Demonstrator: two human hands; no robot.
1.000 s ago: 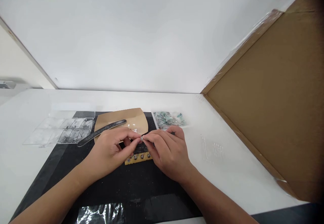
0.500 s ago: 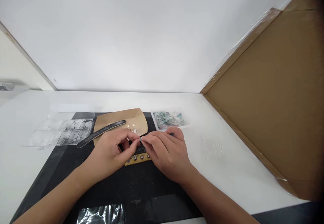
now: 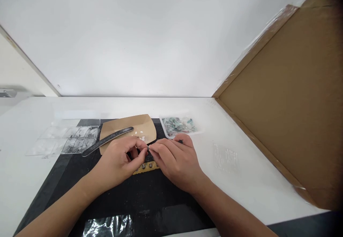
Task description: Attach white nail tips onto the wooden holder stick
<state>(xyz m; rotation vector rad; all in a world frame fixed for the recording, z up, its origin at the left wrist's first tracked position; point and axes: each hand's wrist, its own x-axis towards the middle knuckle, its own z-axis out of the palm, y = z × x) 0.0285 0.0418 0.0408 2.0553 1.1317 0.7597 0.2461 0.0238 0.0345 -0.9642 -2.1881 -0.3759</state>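
Observation:
My left hand (image 3: 120,160) is closed in a pinch, its thumb and forefinger meeting at a tiny dark-and-light piece (image 3: 148,148) too small to name. From the other side, the fingertips of my right hand (image 3: 177,158) close on the same piece, and its little finger is curled. Just below the fingertips lies a yellow strip (image 3: 146,168) with several round metal studs, partly covered by my right hand. Behind my left hand, a dark curved nail file (image 3: 108,140) rests across a brown paper sheet (image 3: 143,121). Several small white ovals (image 3: 141,133) lie on that sheet.
A clear compartment case (image 3: 80,138) with translucent pieces stands at left. Behind my right hand is a white tray (image 3: 166,134) of greenish slips. A black mat (image 3: 128,201) covers the work area, with shiny plastic (image 3: 107,226) in front. Cardboard (image 3: 278,104) walls the right side.
The view has shifted very slightly. Both hands keep the same pinch at nearly the same place, with only a small shift of the fingers.

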